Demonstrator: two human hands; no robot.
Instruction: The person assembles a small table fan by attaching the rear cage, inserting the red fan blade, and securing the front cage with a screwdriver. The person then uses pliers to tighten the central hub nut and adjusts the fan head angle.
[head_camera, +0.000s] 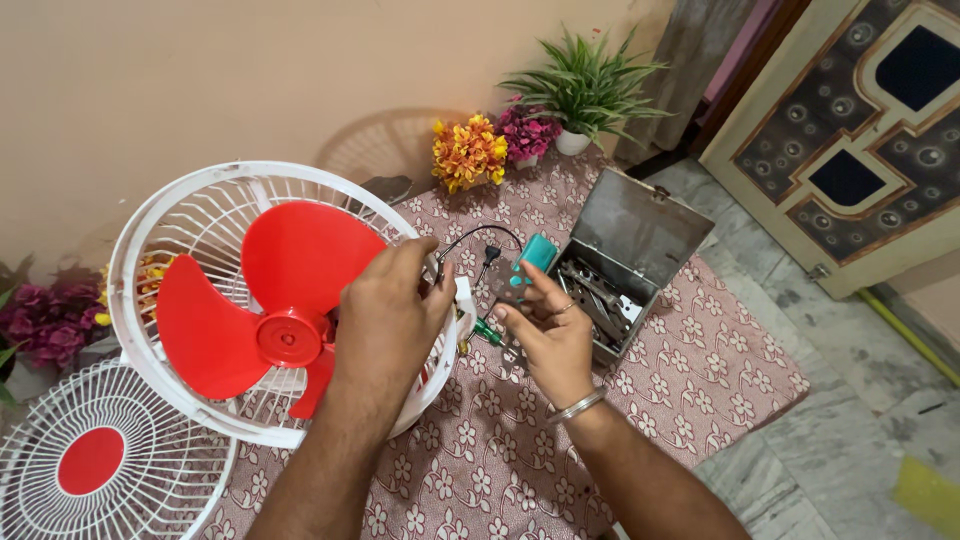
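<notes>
The left hand (390, 315) is closed over the right rim of the white rear guard (200, 215), directly beside the red fan blade (265, 300). The right hand (550, 335), just right of the guard, pinches a green-handled screwdriver (487, 331) between narrowed fingers. An open metal toolbox (630, 255) lies behind it.

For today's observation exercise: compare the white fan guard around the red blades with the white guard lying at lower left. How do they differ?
The rear guard stands tilted up and surrounds the red blades; the left hand rests at its rim. The front guard lies flat on the floor cloth, detached and untouched, with a red centre disc and no blades. Both are round white wire grilles.
</notes>
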